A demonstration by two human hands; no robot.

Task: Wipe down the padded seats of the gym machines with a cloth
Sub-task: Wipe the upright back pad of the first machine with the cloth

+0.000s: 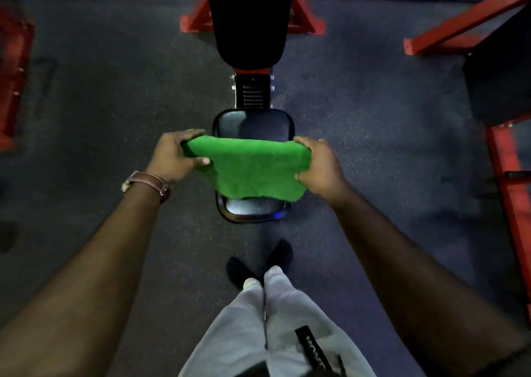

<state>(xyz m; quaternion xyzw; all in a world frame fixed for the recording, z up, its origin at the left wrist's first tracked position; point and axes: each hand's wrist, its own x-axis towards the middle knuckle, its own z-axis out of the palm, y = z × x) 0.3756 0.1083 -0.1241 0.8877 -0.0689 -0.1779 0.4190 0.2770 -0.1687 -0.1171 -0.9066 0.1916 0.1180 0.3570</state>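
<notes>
With my left hand (175, 155) and right hand (319, 163) each in a closed grip on an end of the green cloth (250, 166) stretched over the padded seat (253, 123), I judged its slack lower edge might skip the seat's near rim.

My green cloth (253, 166) covers the middle of the padded seat (253, 125) — only the seat's far part and its near lip show. Past the seat, the black back pad (247, 17) is cut off by the top edge. Right of the seat, a red frame (508, 181) and a dark pad (500, 83) run off the right edge; left of it, another red frame (13, 71) is blurred and cropped. The lettering on my trousers (313, 348) is unreadable.
</notes>
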